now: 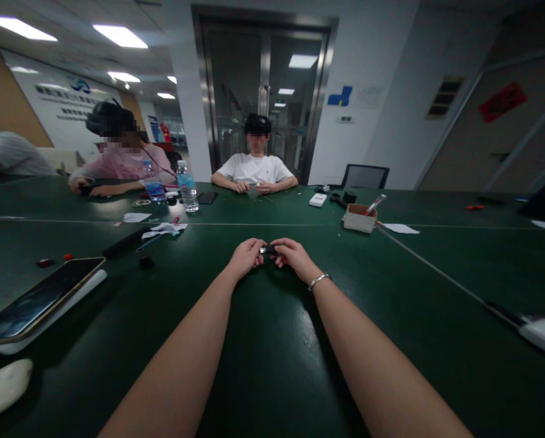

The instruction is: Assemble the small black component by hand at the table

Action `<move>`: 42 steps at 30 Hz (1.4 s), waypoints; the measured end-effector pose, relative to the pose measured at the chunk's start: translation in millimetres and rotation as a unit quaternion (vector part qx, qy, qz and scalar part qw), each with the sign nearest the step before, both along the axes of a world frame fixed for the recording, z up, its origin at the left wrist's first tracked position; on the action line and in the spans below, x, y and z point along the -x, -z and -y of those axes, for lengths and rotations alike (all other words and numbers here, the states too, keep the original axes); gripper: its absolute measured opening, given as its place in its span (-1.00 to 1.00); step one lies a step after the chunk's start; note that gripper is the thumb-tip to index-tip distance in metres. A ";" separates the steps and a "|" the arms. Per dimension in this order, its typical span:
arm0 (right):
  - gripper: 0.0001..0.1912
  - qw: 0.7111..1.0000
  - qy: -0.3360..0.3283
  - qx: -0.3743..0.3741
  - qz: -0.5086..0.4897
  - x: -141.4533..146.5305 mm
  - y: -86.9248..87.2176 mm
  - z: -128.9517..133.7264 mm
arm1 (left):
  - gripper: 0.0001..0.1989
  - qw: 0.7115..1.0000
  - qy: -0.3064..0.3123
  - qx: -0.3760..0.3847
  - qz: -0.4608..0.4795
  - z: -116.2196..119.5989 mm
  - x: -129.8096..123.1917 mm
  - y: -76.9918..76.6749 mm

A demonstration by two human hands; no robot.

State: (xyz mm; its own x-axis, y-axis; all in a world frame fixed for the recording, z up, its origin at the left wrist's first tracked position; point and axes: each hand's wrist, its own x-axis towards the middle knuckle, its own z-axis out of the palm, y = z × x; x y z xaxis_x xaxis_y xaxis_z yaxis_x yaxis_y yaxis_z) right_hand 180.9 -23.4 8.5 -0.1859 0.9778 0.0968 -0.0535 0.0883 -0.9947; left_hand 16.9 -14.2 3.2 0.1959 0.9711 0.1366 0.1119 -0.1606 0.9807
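Observation:
A small dark object with a silvery left end [267, 250] spans the gap between my two hands, just above the green table [272, 328]. My left hand [247, 257] pinches its silvery end between the fingertips. At its dark end, my right hand [295, 257] is closed around it with thumb and fingers. Both hands are close together, near the middle of the view. A silver bracelet [319, 281] circles my right wrist. The object is too small to tell what it is.
On the left lie a phone [44, 298], a white mouse-like object [3, 389] and paper scraps [163, 230]. Bottles [188, 188] stand farther back. A small box [360, 219] holds a pen-like item. Across the table sits a person in white [256, 170]; others sit left.

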 end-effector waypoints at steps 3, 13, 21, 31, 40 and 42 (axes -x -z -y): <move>-0.87 1.000 0.014 0.006 -0.004 0.4 0.2 -0.3 | -0.74 1.000 -0.020 0.014 -0.001 1.0 -1.6 -1.8; -0.87 1.000 0.011 0.004 -0.005 0.2 -0.2 0.8 | -0.74 1.000 -0.021 -0.012 -0.018 -2.6 0.3 4.5; -0.88 1.000 0.016 0.004 -0.009 -0.5 1.9 -1.3 | -0.75 0.999 -0.033 -0.018 -0.005 -1.2 1.7 2.8; -0.88 1.000 0.016 0.006 -0.005 -0.3 1.2 -1.4 | -0.73 0.999 -0.016 -0.019 -0.038 -2.0 0.3 2.8; -0.87 0.999 0.022 0.009 -0.022 -0.8 2.4 -1.9 | -0.67 0.999 -0.047 0.005 -0.012 2.2 0.1 -4.7; -0.87 1.000 0.021 0.007 -0.017 -1.2 2.7 -2.2 | -0.73 0.999 -0.039 -0.007 -0.015 0.9 1.2 -2.0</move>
State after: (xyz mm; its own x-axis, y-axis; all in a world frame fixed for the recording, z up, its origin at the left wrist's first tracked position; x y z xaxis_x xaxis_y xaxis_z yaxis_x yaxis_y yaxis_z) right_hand 182.1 -21.2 5.8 -0.1423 0.9859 0.0881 -0.0838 0.0767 -0.9935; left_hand 15.7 -15.1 5.2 0.1244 0.9815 0.1454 0.1544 -0.1639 0.9743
